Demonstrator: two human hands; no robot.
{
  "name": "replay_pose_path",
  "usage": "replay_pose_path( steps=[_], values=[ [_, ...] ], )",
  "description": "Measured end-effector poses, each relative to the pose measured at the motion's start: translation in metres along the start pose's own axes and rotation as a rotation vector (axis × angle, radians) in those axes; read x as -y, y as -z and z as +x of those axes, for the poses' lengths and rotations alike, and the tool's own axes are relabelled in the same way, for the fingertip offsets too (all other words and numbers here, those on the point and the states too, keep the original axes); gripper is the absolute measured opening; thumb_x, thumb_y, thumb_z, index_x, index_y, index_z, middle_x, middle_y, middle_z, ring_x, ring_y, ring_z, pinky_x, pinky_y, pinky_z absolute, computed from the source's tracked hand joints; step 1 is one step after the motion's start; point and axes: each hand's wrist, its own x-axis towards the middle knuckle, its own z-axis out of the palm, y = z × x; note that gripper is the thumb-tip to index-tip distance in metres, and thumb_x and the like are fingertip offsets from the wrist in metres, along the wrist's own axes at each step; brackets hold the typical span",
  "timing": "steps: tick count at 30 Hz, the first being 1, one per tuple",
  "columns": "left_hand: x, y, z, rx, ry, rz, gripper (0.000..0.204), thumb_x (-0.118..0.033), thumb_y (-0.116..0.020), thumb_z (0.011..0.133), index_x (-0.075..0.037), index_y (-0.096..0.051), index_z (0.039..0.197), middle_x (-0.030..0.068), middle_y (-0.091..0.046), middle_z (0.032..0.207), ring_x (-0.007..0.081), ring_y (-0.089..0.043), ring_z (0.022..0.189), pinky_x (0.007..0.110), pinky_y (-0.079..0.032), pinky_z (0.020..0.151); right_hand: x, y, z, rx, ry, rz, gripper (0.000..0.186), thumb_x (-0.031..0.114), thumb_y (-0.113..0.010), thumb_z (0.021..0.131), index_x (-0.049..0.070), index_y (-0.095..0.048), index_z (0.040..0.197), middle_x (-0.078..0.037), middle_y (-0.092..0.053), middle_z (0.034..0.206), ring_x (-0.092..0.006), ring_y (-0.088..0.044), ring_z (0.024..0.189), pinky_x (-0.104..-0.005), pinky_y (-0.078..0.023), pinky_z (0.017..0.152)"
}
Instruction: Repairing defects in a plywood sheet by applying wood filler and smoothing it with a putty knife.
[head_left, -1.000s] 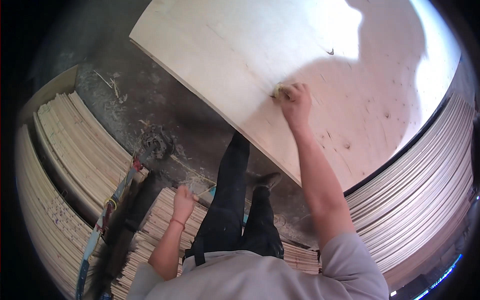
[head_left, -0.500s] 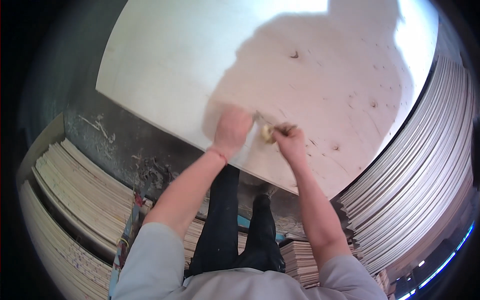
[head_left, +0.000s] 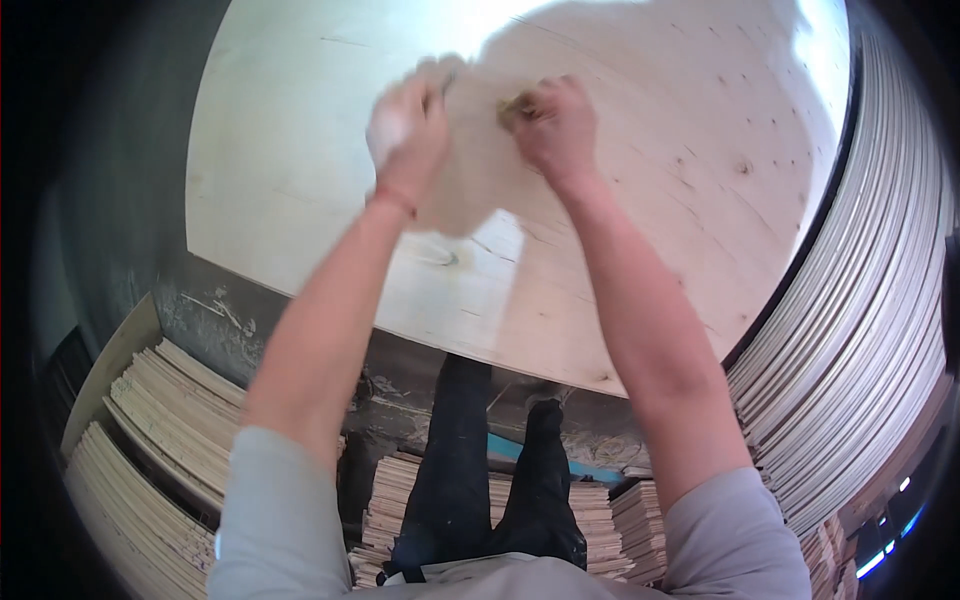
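Note:
A large pale wood sheet [head_left: 640, 290], with dark knots and thin cracks, lies before me. My left hand [head_left: 405, 125] is over its far part, blurred, fingers closed; a small dark grey edge shows by the fingers, but its kind is unclear. To the right, my right hand [head_left: 560, 130] is closed round a small yellowish-brown lump [head_left: 514, 110], mostly covered by the fingers. The two hands are apart. A pale smeared patch [head_left: 440, 258] marks the sheet nearer to me.
Tall stacks of thin wood sheets stand at the right [head_left: 850, 290] and at the lower left [head_left: 180, 420]. More stacked sheets [head_left: 385, 500] lie about my legs. A dark, scuffed surface [head_left: 225, 310] borders the sheet on the left. My shadow falls across the sheet.
Both hands have moved away from me, from the sheet's near edge to its far part, and have drawn further apart. The right hand still holds the yellowish lump.

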Motion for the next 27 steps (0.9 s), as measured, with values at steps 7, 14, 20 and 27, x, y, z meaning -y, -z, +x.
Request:
replay_pose_path(
  steps=[7,14,20,27],
  values=[
    [-0.068,-0.076,0.003,0.251,-0.428,0.196,0.011,-0.012,-0.060,0.087,-0.011,-0.068,0.093,0.0132,-0.065,0.089,0.0352,-0.062,0.086,0.049,-0.051,0.076,0.041,0.055,-0.215,0.342,-0.508,0.508,0.015,-0.001,-0.072,0.073,0.006,-0.072,0.087,-0.013,-0.071,0.089,-0.0312,-0.069,0.086,-0.0392,-0.055,0.080],
    [-0.138,-0.034,-0.231,0.838,-0.606,-0.201,0.008,-0.003,-0.064,0.073,-0.007,-0.061,0.079,0.0121,-0.057,0.086,0.0338,-0.058,0.089,0.045,-0.050,0.078,-0.080,0.198,-0.294,-0.115,-0.957,0.236,0.013,0.007,-0.071,0.080,0.003,-0.077,0.091,-0.010,-0.071,0.076,-0.0164,-0.067,0.070,-0.0309,-0.052,0.065],
    [-0.228,-0.105,-0.178,0.466,-0.400,-0.127,0.005,-0.009,-0.062,0.091,-0.008,-0.064,0.086,0.0155,-0.061,0.082,0.0376,-0.060,0.082,0.048,-0.049,0.073,-0.155,0.218,-0.268,-0.390,-0.614,0.104,0.007,0.006,-0.069,0.075,0.007,-0.073,0.080,-0.010,-0.065,0.078,-0.0300,-0.062,0.083,-0.0403,-0.051,0.070],
    [-0.300,-0.184,-0.167,0.468,-0.649,0.048,0.008,-0.009,-0.059,0.087,-0.009,-0.066,0.083,0.0153,-0.064,0.085,0.0377,-0.063,0.088,0.048,-0.051,0.076,-0.083,0.186,-0.362,-0.047,-0.374,0.121,0.002,0.005,-0.066,0.072,0.005,-0.065,0.074,-0.016,-0.062,0.081,-0.0381,-0.060,0.087,-0.0505,-0.051,0.075]
  ],
)
